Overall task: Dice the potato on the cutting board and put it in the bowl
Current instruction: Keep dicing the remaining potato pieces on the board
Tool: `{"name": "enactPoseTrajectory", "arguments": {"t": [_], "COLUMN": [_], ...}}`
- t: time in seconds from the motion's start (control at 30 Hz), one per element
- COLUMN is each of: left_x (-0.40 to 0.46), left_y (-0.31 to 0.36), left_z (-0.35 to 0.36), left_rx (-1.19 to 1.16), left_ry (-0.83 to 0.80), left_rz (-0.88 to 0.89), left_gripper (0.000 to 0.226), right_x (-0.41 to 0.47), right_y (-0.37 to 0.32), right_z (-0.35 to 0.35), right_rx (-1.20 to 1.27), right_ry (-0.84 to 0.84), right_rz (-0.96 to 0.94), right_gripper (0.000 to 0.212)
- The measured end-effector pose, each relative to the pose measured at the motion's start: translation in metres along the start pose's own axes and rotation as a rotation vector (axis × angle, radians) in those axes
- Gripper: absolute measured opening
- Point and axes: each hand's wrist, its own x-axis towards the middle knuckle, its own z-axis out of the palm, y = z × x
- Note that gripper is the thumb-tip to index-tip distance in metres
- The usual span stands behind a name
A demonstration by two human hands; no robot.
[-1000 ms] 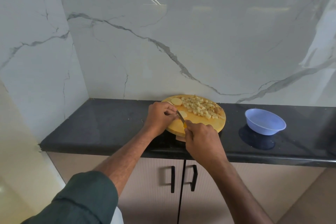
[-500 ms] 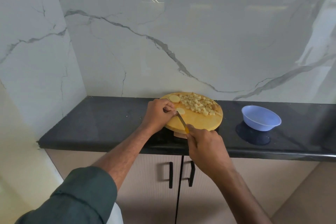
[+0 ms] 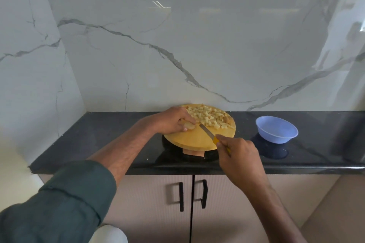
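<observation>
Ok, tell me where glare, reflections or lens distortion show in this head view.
Head view: a bright streak of glare sits on the glossy marble wall; the black countertop mirrors the blue bowl as a dark patch beneath it; the wide-angle lens bows the wall corner at left; the diced potato and knife look fairly sharp.

White marble wall (image 3: 197, 45) fills the far side, grey veins sweeping across it, and a second marble panel (image 3: 29, 55) meets it in a corner on the left. A glossy black countertop (image 3: 110, 136) runs left to right. Below sit beige cabinet doors (image 3: 148, 203) with two black vertical handles (image 3: 181, 196). Soft light glints off the wall.
</observation>
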Motion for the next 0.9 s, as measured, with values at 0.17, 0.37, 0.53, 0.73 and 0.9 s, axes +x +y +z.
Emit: {"name": "enactPoseTrajectory", "arguments": {"t": [0.17,0.37,0.53,0.73,0.9], "left_x": [0.008,0.002,-0.001,-0.007,-0.002], "left_y": [0.005,0.014,0.022,0.017,0.019], "left_z": [-0.009,-0.004,0.009,0.003,-0.001], "left_rx": [0.085,0.056,0.022,-0.09,-0.03], "left_ry": [-0.083,0.008,0.132,0.047,-0.012], "left_rz": [-0.027,-0.074,-0.123,-0.176,-0.155], "left_gripper": [0.044,0.039,0.037,0.07,0.06], "right_x": [0.0,0.003,-0.001,-0.002,0.001], "right_y": [-0.001,0.0,-0.003,-0.003,0.001], "right_z": [0.008,0.012,0.017,0.02,0.02], "right_rx": [-0.008,-0.053,-0.055,-0.071,-0.086], "right_ry": [-0.023,-0.033,-0.026,-0.044,-0.044], "right_rz": [-0.004,-0.041,-0.045,-0.037,-0.046], "right_gripper": [0.025,0.025,0.029,0.035,0.038]}}
